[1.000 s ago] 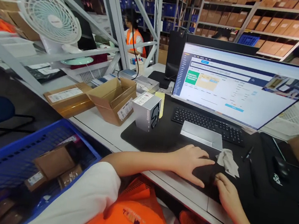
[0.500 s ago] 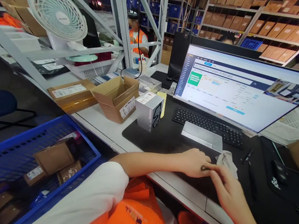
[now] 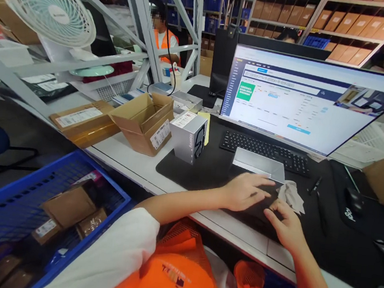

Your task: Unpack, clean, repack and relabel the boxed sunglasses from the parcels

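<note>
In the head view, the left hand point(image 3: 245, 191) lay flat on the black desk mat point(image 3: 209, 172), its fingers spread and pinching nothing; the right hand point(image 3: 282, 223) rested just beside it on the same mat, fingers loosely curled, fingertips down, and whether anything small sat under them could not be told; a crumpled grey cloth point(image 3: 290, 196) lay on the mat between the two hands and the keyboard point(image 3: 264, 149), touching or nearly touching the left fingertips; a silver monitor foot point(image 3: 258, 164) stood just behind the cloth, beneath the lit monitor point(image 3: 309, 104); a grey product box point(image 3: 189, 136) stood upright at the mat's left edge, with an open cardboard carton point(image 3: 144, 121) beside it on the white surface point(image 3: 127, 159); a pen point(image 3: 314, 185) and a mouse point(image 3: 353, 200) lay to the right, apart from the hands; a blue crate point(image 3: 32, 190) holding parcels sat low on the left; a co-worker in an orange vest point(image 3: 162, 40) stood far back among the shelves.

Judging from this, the risks were small; a hasty sweep of the left arm could have knocked the grey product box over; dragging the cloth forward could have pressed keys unintentionally, since the keyboard lay so near.
</note>
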A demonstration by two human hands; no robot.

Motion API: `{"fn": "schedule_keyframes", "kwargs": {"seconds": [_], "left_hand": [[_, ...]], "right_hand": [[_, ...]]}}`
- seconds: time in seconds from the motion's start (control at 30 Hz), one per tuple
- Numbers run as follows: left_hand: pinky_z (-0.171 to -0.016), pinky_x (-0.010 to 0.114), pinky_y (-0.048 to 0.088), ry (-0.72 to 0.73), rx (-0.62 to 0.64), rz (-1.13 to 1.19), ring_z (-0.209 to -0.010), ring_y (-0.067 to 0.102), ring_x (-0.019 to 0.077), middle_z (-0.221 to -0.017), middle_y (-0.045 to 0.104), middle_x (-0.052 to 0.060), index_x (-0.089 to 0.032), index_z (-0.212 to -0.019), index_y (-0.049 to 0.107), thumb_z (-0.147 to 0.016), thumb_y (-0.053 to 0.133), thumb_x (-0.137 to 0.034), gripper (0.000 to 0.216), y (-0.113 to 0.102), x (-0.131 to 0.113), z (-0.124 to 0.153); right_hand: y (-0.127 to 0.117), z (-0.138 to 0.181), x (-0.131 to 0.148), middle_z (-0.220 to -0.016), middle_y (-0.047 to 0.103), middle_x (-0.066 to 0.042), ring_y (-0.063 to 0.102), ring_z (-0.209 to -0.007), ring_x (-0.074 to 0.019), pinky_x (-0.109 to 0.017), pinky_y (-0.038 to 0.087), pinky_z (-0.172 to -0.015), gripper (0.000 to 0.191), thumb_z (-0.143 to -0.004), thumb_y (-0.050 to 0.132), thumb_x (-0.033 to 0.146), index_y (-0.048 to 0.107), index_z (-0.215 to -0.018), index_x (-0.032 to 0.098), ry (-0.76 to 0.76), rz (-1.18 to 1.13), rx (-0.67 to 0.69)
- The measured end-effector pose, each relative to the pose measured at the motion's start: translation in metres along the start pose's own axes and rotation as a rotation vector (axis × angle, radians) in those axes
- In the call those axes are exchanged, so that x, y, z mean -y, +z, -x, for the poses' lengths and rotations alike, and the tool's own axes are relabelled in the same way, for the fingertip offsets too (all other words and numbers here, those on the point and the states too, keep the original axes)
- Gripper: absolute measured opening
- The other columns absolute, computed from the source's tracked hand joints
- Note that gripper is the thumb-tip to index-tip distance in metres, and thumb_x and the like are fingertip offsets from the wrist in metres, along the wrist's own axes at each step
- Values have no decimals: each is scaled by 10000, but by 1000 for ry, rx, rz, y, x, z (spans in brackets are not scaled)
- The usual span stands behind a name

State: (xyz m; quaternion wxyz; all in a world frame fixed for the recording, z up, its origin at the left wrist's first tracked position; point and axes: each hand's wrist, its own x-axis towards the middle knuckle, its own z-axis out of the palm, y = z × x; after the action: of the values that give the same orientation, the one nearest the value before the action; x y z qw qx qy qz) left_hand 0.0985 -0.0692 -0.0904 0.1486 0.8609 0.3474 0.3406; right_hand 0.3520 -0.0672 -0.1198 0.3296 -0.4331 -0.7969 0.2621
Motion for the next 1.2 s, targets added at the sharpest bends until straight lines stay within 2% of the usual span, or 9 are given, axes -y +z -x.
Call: {"fn": "schedule_keyframes", "kwargs": {"seconds": [0.17, 0.3, 0.37, 0.43, 0.5, 0.63, 0.83, 1.0, 1.2], "left_hand": [[-1229, 562, 321, -125, -504, 58, -1541, 361, 294, -1503, 594, 94, -213, -1086, 790, -1084, 250, -478, 601, -16, 3, 20], [-1220, 537, 377, -34, -641, 214, -1469, 473, 265, -1400, 670, 106, -208, -1075, 779, -1085, 204, -498, 644, 1, -8, 4], [-1228, 533, 369, -42, -680, 221, -1454, 484, 258, -1373, 685, 104, -207, -1053, 783, -1085, 232, -497, 623, 2, -4, 3], [-1256, 542, 320, -125, -663, 147, -1487, 433, 267, -1421, 655, 95, -213, -1026, 795, -1074, 279, -529, 607, -6, 10, 11], [-1272, 580, 267, -254, -502, 59, -1538, 346, 304, -1540, 556, 82, -226, -1031, 804, -1047, 337, -593, 595, -15, 30, 24], [-1233, 567, 353, -361, -275, 112, -1480, 446, 318, -1585, 486, 142, -204, -1199, 757, -1019, 401, -622, 578, -16, 50, 42], [-1238, 522, 361, -217, -99, 169, -1497, 427, 300, -1628, 420, 120, -208, -970, 811, -1046, 436, -451, 453, 4, 37, 32], [-1227, 584, 354, -243, -98, 75, -1477, 430, 320, -1624, 426, 124, -215, -1160, 771, -976, 569, -301, 287, 16, 44, 25], [-1203, 611, 363, -183, -144, 67, -1467, 381, 364, -1714, 224, 164, -175, -1341, 649, -892, 696, -348, 484, 18, 37, 37]], "right_hand": [[-25, -3, -11, -844, 632, -71, 608, -828, -230, -350, 490, -774, 325, -930, 586, 502, 588, -762, 224, -41, 56, -75], [-9, -8, 19, -884, 685, -80, 639, -845, -241, -364, 498, -784, 255, -957, 562, 454, 639, -899, 218, -113, 162, -21], [-5, -5, 30, -777, 656, -59, 611, -752, -220, -351, 475, -731, 293, -983, 530, 446, 622, -823, 218, -149, 207, -45], [-7, 3, 32, -696, 623, -42, 577, -687, -201, -336, 456, -688, 363, -997, 506, 459, 587, -733, 223, -139, 229, -73], [-11, 11, 27, -669, 627, -39, 570, -662, -193, -326, 454, -668, 403, -994, 507, 486, 584, -697, 226, -102, 236, -81], [-2, 11, 22, -736, 712, -66, 641, -707, -212, -341, 492, -715, 432, -999, 493, 517, 666, -736, 220, -59, 271, -44], [23, -20, 49, -949, 796, -72, 748, -804, -235, -311, 505, -700, 331, -1036, 493, 349, 697, -1243, 191, 67, 434, 158], [24, -46, 72, -928, 790, -121, 751, -798, -282, -326, 483, -666, 329, -1038, 519, 396, 730, -1188, 192, 94, 766, 306], [31, -62, 74, -914, 796, -92, 751, -790, -272, -316, 423, -627, 310, -1046, 505, 381, 771, -1050, 221, 61, 752, 362]]}}
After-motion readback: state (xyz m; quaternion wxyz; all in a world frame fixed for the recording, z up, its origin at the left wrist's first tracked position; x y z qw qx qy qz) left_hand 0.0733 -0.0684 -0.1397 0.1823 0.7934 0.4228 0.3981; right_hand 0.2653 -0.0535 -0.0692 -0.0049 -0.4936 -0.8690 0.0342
